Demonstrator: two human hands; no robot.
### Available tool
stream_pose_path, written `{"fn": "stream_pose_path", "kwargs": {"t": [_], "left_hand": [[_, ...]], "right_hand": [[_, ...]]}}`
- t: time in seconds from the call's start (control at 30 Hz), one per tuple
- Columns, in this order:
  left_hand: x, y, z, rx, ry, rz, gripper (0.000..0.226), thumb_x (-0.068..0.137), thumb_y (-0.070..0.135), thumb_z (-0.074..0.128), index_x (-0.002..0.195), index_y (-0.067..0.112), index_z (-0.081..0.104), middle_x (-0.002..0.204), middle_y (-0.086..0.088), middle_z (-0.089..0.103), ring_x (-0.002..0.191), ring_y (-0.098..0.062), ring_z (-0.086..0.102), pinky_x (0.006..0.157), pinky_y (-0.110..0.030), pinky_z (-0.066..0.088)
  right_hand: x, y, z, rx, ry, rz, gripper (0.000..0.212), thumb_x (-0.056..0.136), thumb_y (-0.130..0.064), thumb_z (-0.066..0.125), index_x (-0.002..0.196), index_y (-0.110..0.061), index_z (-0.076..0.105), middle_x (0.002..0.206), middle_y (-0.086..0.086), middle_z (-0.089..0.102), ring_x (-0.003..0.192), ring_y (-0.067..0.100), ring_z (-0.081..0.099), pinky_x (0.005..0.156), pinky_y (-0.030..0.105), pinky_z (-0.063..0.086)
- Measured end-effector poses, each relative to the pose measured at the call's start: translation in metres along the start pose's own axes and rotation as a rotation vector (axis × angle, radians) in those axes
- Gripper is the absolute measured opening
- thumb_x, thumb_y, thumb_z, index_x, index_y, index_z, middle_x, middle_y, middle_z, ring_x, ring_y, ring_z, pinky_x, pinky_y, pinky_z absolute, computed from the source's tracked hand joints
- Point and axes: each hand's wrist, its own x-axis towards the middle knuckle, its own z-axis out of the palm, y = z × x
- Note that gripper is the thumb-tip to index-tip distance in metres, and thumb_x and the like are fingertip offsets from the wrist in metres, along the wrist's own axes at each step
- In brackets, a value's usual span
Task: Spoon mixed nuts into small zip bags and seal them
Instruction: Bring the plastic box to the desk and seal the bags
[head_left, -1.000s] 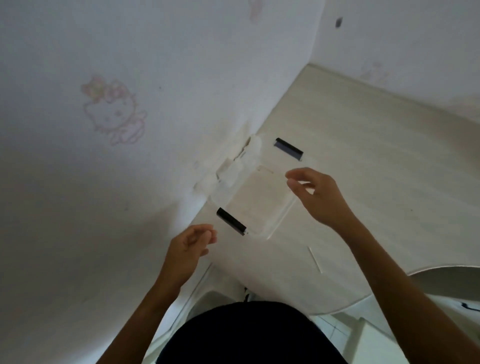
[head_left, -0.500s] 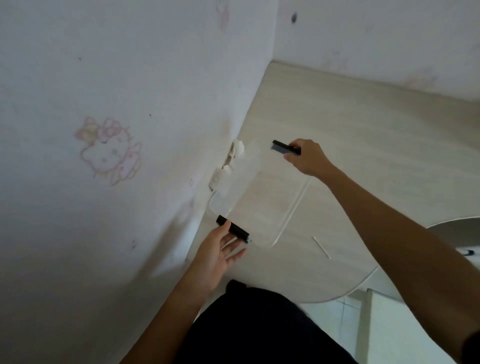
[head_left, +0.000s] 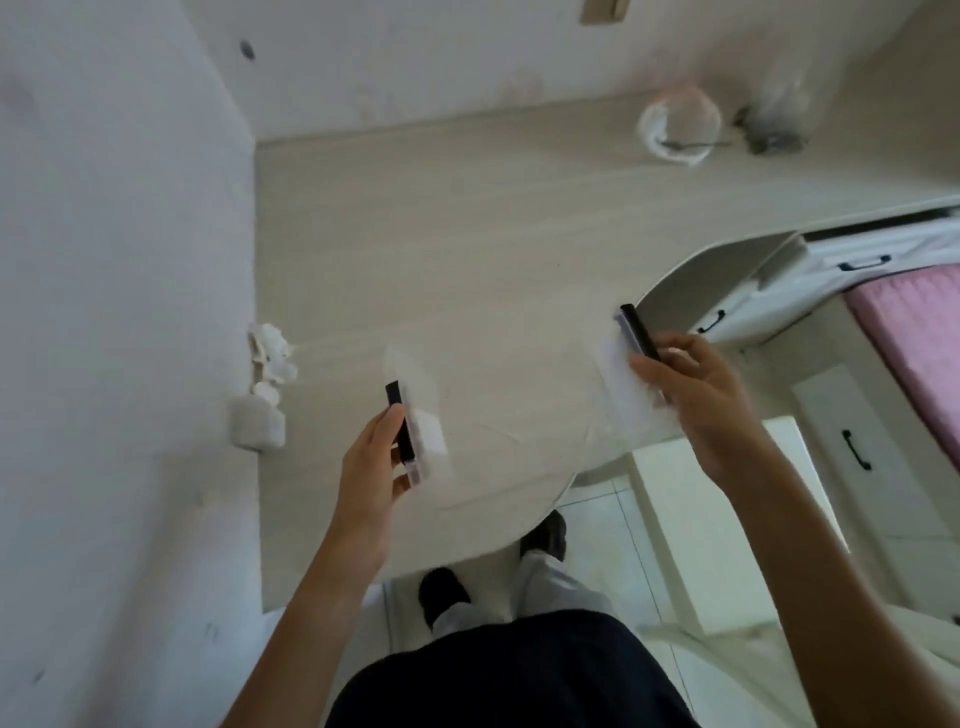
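Note:
A clear plastic tray (head_left: 422, 395) with a black handle at each end hangs above the front of the pale wooden desk (head_left: 467, 234). My left hand (head_left: 371, 467) grips the left black handle (head_left: 396, 415). My right hand (head_left: 693, 400) grips the right black handle (head_left: 638, 332). The tray's see-through body between my hands is hard to make out. At the desk's far right stand a clear bowl (head_left: 678, 124) with a spoon in it and a clear bag or jar (head_left: 779, 117) with dark contents. No small zip bags can be made out.
White crumpled pieces (head_left: 270, 353) and a white block (head_left: 257, 427) lie against the left wall. The desk's curved front edge runs under my hands. White drawers with black pulls (head_left: 854, 449) and a pink bed (head_left: 919, 338) are at the right.
Both hands have closed on the tray's black handles and lifted it off the desk by the wall toward me. The view has swung right, showing the bowl and drawers.

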Motion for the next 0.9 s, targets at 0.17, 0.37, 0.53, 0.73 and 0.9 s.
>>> {"fn": "stream_pose_path", "kwargs": {"t": [0.17,0.37,0.53,0.73,0.9], "left_hand": [[0.016,-0.001,0.079,0.170,-0.102,-0.009,0.022,0.093,0.052,0.064,0.091,0.038,0.081,0.089,0.007,0.077,0.078,-0.007,0.073,0.067,-0.028,0.055],[0.037,0.008,0.184,0.279,-0.147,0.024,0.022,0.098,0.045,0.063,0.086,0.041,0.081,0.082,0.015,0.076,0.071,-0.002,0.071,0.065,-0.024,0.054],[0.054,0.020,0.260,0.295,-0.204,0.065,0.023,0.100,0.042,0.062,0.086,0.044,0.081,0.081,0.017,0.075,0.070,0.000,0.071,0.072,-0.030,0.056],[0.082,0.032,0.336,0.355,-0.249,0.095,0.022,0.100,0.043,0.061,0.090,0.045,0.080,0.083,0.016,0.076,0.074,0.000,0.072,0.067,-0.027,0.054],[0.119,0.048,0.405,0.409,-0.300,0.095,0.026,0.101,0.044,0.059,0.085,0.048,0.079,0.081,0.018,0.076,0.071,0.001,0.072,0.061,-0.021,0.053]], "right_hand": [[-0.028,0.031,-0.081,0.100,0.165,0.030,0.030,0.077,-0.022,0.084,0.103,-0.022,0.068,0.089,0.001,0.072,0.076,0.010,0.065,0.069,0.024,0.049],[-0.005,0.037,-0.161,0.144,0.257,0.030,0.029,0.085,-0.018,0.080,0.111,-0.015,0.066,0.095,0.003,0.073,0.079,0.012,0.062,0.075,0.035,0.045],[0.037,0.014,-0.217,0.159,0.283,0.005,0.034,0.078,-0.027,0.085,0.106,-0.021,0.068,0.094,0.001,0.073,0.081,0.014,0.063,0.075,0.037,0.045],[0.090,-0.009,-0.264,0.201,0.356,-0.010,0.041,0.071,-0.032,0.087,0.106,-0.019,0.069,0.094,0.002,0.074,0.082,0.014,0.067,0.076,0.035,0.048],[0.130,-0.023,-0.297,0.221,0.426,-0.016,0.044,0.070,-0.030,0.086,0.108,-0.015,0.068,0.098,0.007,0.075,0.089,0.023,0.065,0.080,0.040,0.048]]}}
